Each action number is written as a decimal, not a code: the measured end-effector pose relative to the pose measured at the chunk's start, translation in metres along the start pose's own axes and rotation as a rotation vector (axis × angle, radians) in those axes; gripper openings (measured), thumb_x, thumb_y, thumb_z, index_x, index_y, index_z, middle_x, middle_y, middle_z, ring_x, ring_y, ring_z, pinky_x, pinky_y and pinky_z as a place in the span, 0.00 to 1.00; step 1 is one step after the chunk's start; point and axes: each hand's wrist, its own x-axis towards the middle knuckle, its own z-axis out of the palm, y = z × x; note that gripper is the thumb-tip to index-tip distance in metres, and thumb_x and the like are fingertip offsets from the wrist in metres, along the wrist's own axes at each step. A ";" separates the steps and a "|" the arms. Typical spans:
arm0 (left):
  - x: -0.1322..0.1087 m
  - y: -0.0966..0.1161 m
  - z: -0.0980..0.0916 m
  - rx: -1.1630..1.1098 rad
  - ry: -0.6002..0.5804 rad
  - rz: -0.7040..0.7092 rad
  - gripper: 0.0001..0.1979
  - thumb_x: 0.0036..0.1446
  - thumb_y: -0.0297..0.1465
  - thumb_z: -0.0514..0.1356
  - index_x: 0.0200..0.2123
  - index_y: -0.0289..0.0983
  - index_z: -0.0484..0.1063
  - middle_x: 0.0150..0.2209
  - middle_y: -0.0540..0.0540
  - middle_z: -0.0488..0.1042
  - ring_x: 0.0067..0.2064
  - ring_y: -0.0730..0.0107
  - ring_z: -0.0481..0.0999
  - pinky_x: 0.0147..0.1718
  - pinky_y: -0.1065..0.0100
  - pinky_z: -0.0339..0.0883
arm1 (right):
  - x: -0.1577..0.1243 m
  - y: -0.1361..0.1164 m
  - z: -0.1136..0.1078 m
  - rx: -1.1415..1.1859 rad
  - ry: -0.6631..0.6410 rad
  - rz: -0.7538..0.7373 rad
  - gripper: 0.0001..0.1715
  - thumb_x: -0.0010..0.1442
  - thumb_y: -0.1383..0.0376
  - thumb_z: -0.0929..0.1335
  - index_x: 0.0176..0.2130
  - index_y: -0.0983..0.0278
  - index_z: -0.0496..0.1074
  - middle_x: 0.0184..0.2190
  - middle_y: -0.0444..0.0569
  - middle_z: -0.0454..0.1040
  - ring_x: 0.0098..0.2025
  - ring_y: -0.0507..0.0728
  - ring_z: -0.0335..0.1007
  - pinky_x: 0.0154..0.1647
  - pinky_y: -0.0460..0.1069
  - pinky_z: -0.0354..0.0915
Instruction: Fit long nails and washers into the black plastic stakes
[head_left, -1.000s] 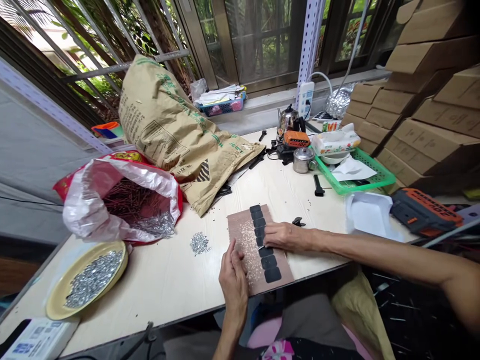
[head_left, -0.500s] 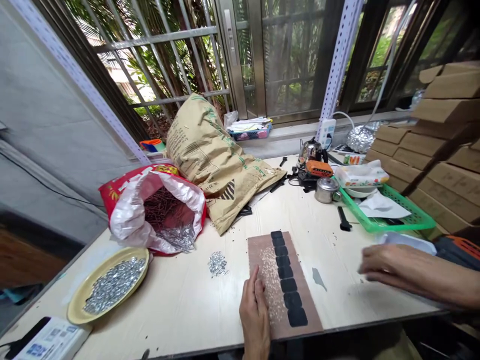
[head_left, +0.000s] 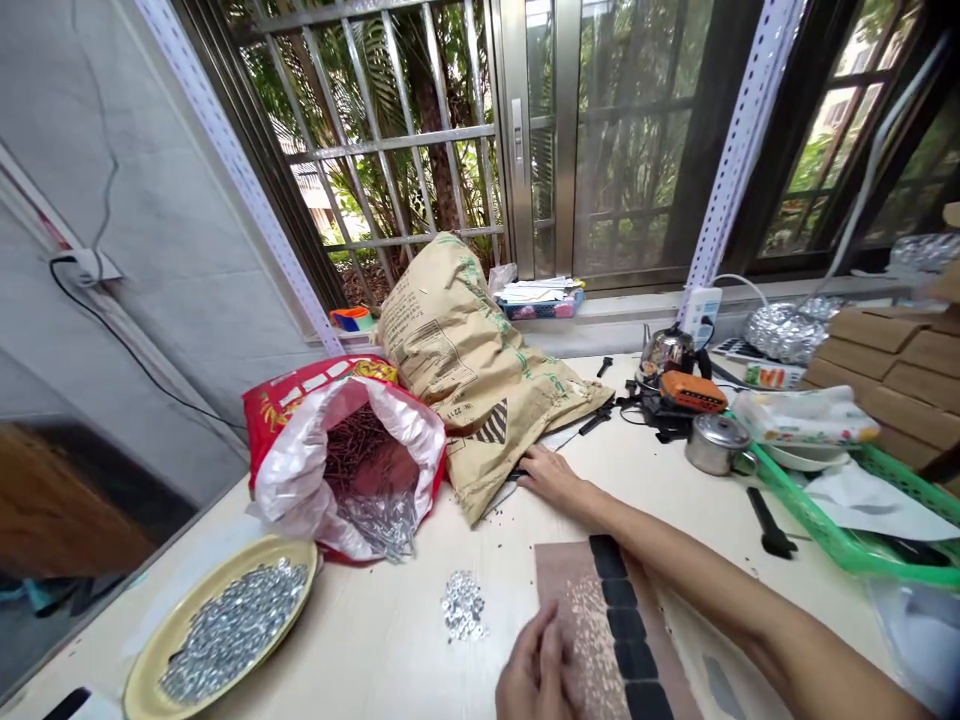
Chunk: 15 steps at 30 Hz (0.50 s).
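Observation:
My right hand (head_left: 549,474) reaches across the table to the lower edge of the brown paper sack (head_left: 472,350), its fingers resting on a dark object that pokes out from under the sack. I cannot make out whether the fingers grip it. My left hand (head_left: 534,672) lies with fingers together on the left edge of a brown board (head_left: 574,600) at the bottom of the view. The board carries a row of black pads (head_left: 626,625) and a scatter of tiny silver bits. A small heap of silver pieces (head_left: 463,604) lies just left of the board.
A red and white bag (head_left: 341,450) of thin nails lies open at the left. A yellow plate (head_left: 225,630) holds silver pieces. At the right stand a small steel pot (head_left: 715,444), a kettle (head_left: 666,352), an orange tool (head_left: 694,392) and a green basket (head_left: 862,520). Cardboard boxes (head_left: 892,360) are stacked far right.
My right hand has gone from the black pads on the board, out to the right, then forward to the foot of the brown sack. The view has tilted up.

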 end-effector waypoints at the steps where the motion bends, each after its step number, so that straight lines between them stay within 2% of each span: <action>1: 0.008 0.010 0.000 -0.058 -0.043 -0.038 0.31 0.46 0.50 0.61 0.45 0.31 0.72 0.22 0.48 0.73 0.13 0.79 0.62 0.11 0.75 0.54 | -0.002 0.000 0.002 0.002 0.000 0.025 0.09 0.57 0.66 0.66 0.40 0.64 0.73 0.47 0.52 0.67 0.50 0.58 0.61 0.48 0.49 0.57; 3: 0.024 0.032 0.002 -0.199 -0.082 -0.089 0.29 0.45 0.48 0.64 0.44 0.30 0.72 0.27 0.45 0.75 0.17 0.78 0.67 0.13 0.76 0.57 | -0.015 0.002 0.000 0.006 0.006 0.094 0.09 0.57 0.67 0.65 0.38 0.66 0.73 0.42 0.53 0.68 0.47 0.58 0.63 0.45 0.49 0.58; 6: 0.043 0.058 0.014 -0.341 -0.073 -0.174 0.22 0.46 0.42 0.66 0.39 0.30 0.73 0.29 0.43 0.76 0.23 0.75 0.73 0.20 0.76 0.65 | -0.057 -0.002 -0.015 0.018 0.020 0.184 0.10 0.57 0.65 0.65 0.37 0.67 0.72 0.35 0.51 0.67 0.38 0.56 0.65 0.40 0.48 0.59; 9: 0.051 0.070 0.034 -0.449 -0.234 -0.204 0.18 0.49 0.39 0.65 0.38 0.29 0.74 0.35 0.38 0.78 0.35 0.66 0.78 0.33 0.71 0.71 | -0.106 -0.023 -0.037 0.181 0.046 0.149 0.08 0.58 0.64 0.65 0.36 0.64 0.72 0.34 0.47 0.67 0.36 0.52 0.65 0.38 0.45 0.59; 11: 0.053 0.071 0.043 -0.516 -0.281 -0.214 0.17 0.50 0.37 0.65 0.41 0.31 0.73 0.41 0.38 0.77 0.43 0.62 0.77 0.41 0.69 0.70 | -0.128 -0.037 -0.046 0.357 0.019 0.073 0.07 0.56 0.63 0.67 0.36 0.63 0.72 0.36 0.47 0.67 0.37 0.52 0.65 0.37 0.45 0.59; 13: 0.059 0.069 0.045 -0.543 -0.224 -0.222 0.19 0.48 0.35 0.66 0.43 0.33 0.72 0.43 0.39 0.77 0.46 0.62 0.76 0.44 0.68 0.69 | -0.134 -0.039 -0.048 0.537 -0.068 -0.007 0.09 0.52 0.61 0.69 0.35 0.63 0.72 0.38 0.47 0.68 0.38 0.54 0.65 0.37 0.45 0.60; 15: 0.069 0.067 0.039 -0.527 -0.116 -0.209 0.21 0.46 0.35 0.67 0.42 0.32 0.71 0.37 0.40 0.78 0.40 0.63 0.78 0.40 0.68 0.70 | -0.122 -0.024 -0.044 0.705 -0.089 0.042 0.08 0.52 0.60 0.69 0.31 0.63 0.73 0.34 0.46 0.70 0.37 0.54 0.65 0.37 0.46 0.61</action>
